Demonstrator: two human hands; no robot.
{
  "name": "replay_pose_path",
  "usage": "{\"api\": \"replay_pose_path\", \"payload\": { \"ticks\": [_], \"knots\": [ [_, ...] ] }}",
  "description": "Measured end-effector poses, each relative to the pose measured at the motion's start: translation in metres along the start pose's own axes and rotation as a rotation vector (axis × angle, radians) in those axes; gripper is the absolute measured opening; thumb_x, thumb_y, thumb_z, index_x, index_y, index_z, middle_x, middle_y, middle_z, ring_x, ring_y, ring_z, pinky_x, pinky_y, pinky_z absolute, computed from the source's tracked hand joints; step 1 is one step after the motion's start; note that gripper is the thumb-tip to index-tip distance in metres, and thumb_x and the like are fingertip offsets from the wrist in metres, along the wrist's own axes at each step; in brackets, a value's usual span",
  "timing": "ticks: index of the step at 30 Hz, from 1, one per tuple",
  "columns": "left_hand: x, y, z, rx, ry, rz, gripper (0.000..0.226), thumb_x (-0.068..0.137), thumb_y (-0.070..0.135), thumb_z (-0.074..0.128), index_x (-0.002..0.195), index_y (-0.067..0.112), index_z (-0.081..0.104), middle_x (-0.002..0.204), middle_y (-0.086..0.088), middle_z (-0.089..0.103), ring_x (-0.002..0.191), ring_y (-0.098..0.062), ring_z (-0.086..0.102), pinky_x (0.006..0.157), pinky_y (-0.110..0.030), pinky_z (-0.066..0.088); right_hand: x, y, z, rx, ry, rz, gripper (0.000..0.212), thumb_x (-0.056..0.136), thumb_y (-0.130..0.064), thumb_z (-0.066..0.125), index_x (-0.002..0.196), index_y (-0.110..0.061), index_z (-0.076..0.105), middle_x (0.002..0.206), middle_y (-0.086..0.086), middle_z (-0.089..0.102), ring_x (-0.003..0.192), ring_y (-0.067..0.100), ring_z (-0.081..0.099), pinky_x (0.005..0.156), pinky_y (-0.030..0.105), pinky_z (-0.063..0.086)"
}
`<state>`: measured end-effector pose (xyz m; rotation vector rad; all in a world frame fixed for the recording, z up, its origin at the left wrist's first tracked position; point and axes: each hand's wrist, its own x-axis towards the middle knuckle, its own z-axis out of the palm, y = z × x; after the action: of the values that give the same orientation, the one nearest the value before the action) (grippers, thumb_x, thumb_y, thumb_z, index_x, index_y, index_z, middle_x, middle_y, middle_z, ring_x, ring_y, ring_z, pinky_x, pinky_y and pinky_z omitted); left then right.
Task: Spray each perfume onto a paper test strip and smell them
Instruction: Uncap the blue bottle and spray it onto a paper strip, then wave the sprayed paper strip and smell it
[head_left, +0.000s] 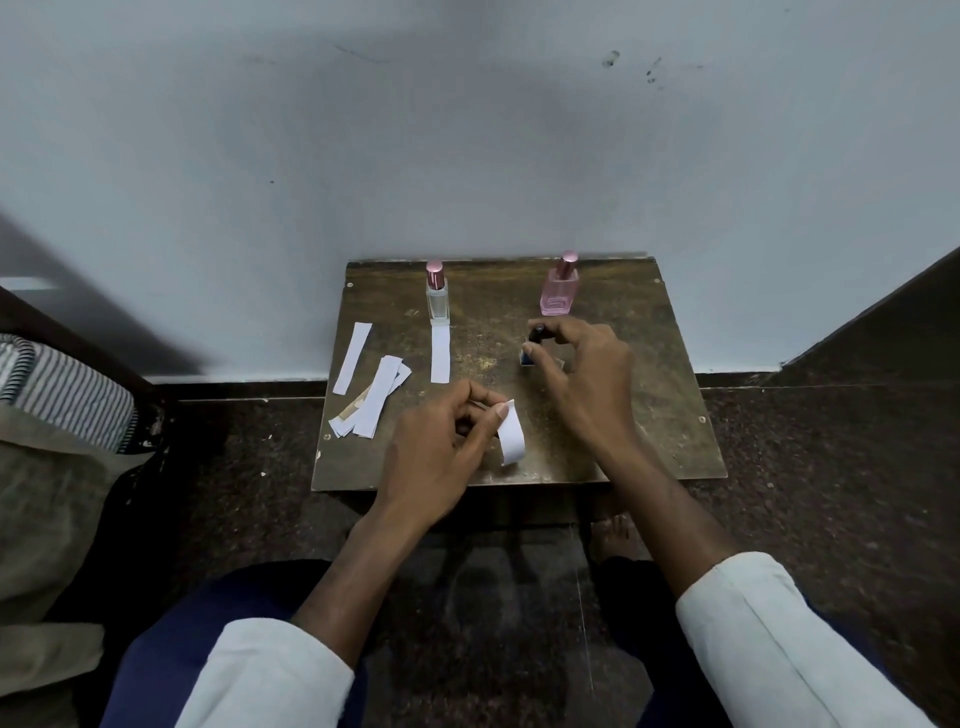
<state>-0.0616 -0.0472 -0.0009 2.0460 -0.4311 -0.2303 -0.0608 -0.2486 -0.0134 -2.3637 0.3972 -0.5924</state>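
White paper strips (363, 402) lie on the dark brown scuffed table (675, 415) with a clear, pink-capped bottle (436, 293), an all-pink bottle (560, 291), white sleeves (753, 623) and black-and-white striped cloth (67, 389).

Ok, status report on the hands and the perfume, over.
Left hand pinching paper test strip. Right hand gripping small dark perfume bottle on the table. Clear bottle and pink bottle capped behind; nothing blocking.

3 perfume bottles: clear (436, 292), pink (559, 287), dark (533, 347); 3 separate paper strips (440, 353) plus a small pile (370, 406)
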Motion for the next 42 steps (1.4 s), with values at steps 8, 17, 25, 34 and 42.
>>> {"api": "replay_pose_path", "payload": {
  "ticks": [8, 17, 25, 34, 42],
  "knots": [
    [0.007, -0.001, 0.003, 0.025, -0.029, 0.005, 0.008, 0.102, 0.041, 0.071, 0.101, 0.034, 0.073, 0.079, 0.019, 0.076, 0.072, -0.001, 0.074, 0.067, -0.038, 0.062, 0.029, -0.007, 0.015, 0.024, 0.044, -0.011, 0.026, 0.090, -0.026, 0.083, 0.114, -0.018, 0.080, 0.105, -0.003, 0.078, 0.094, 0.009, 0.065, 0.083, 0.023, 0.051],
    [0.010, -0.008, 0.000, 0.011, -0.037, 0.025, 0.006, 0.103, 0.042, 0.070, 0.102, 0.036, 0.072, 0.081, 0.018, 0.076, 0.073, -0.004, 0.074, 0.069, -0.046, 0.062, 0.053, -0.017, 0.044, 0.051, 0.048, -0.047, 0.020, 0.093, -0.018, 0.080, 0.111, -0.009, 0.078, 0.100, 0.004, 0.077, 0.086, 0.006, 0.063, 0.076, 0.007, 0.047],
    [0.012, -0.013, -0.010, -0.023, 0.008, 0.042, 0.006, 0.103, 0.036, 0.072, 0.101, 0.031, 0.073, 0.081, 0.014, 0.077, 0.072, -0.007, 0.074, 0.069, -0.042, 0.062, 0.064, -0.013, 0.056, -0.035, 0.058, -0.079, 0.017, 0.094, -0.017, 0.079, 0.108, -0.008, 0.078, 0.096, 0.006, 0.078, 0.086, 0.015, 0.068, 0.078, 0.023, 0.052],
    [0.014, -0.016, -0.016, -0.033, 0.019, 0.038, 0.005, 0.103, 0.036, 0.073, 0.101, 0.032, 0.074, 0.080, 0.015, 0.076, 0.072, -0.008, 0.074, 0.069, -0.042, 0.062, 0.060, -0.011, 0.053, -0.026, 0.058, -0.079, 0.022, 0.095, -0.022, 0.076, 0.112, -0.008, 0.078, 0.096, 0.004, 0.079, 0.083, 0.012, 0.070, 0.079, 0.026, 0.058],
    [0.015, -0.013, -0.022, -0.050, 0.032, 0.054, 0.003, 0.099, 0.036, 0.077, 0.101, 0.033, 0.076, 0.077, 0.015, 0.076, 0.074, -0.008, 0.073, 0.069, -0.029, 0.060, 0.002, -0.038, -0.004, 0.278, -0.205, 0.065, 0.029, 0.107, -0.036, 0.061, 0.103, -0.017, 0.082, 0.082, -0.007, 0.078, 0.071, 0.004, 0.072, 0.066, 0.019, 0.054]
  ]
}}
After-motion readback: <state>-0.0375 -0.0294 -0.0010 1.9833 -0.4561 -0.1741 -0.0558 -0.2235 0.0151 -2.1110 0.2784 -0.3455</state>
